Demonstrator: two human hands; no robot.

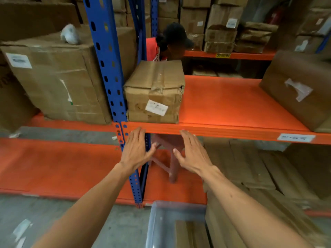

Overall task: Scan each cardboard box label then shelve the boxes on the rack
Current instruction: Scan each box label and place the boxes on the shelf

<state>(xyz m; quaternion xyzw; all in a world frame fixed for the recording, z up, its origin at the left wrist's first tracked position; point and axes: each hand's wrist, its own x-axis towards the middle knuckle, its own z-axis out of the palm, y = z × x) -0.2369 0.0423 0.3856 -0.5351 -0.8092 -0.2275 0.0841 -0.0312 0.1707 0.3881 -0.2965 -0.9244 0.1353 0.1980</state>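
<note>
the label [156, 107] on the small box [155, 92] is too blurred to read.

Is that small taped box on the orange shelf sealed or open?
Sealed: the small taped box has brown tape across its closed, crumpled flaps, sitting upright on the orange shelf.

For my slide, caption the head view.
Both open hands reach toward a taped cardboard box on the orange shelf.

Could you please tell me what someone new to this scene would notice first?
Two bare, open hands, the left hand and the right hand, reach toward the front edge of the orange shelf, holding nothing. Just above them a taped box with a white label sits on that shelf beside the blue upright. Behind the box, another person in a dark cap is bent over.
</note>
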